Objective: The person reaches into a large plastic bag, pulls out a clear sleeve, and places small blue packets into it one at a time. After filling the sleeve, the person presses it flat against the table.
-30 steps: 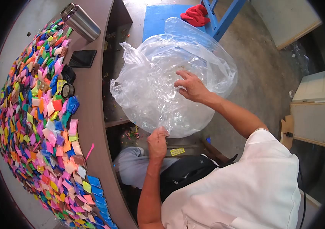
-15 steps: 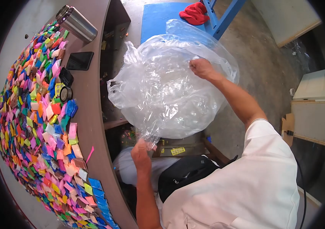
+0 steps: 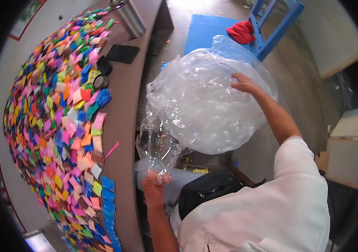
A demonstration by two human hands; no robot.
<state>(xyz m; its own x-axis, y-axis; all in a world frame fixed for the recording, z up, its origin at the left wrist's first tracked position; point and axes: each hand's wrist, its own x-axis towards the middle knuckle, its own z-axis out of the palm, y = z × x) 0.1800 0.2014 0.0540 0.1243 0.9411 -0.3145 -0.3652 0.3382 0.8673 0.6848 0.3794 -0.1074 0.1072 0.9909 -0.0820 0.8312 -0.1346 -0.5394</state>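
My left hand is closed on the gathered end of a clear plastic bag, low at the table's edge. The crinkled bag stretches upward from my fingers to a large round bundle of clear plastic. Over the upper right of that bundle is my right hand, its fingers apart and pointing left, with nothing seen between them.
Many small colourful packets cover the brown table on the left. A steel flask, a black phone and a tape roll lie there too. A red cloth sits by a blue frame.
My left hand has drawn the clear bag down and away from the bundle, so more of it stretches out. My right hand's fingers have opened. The view has shifted left.
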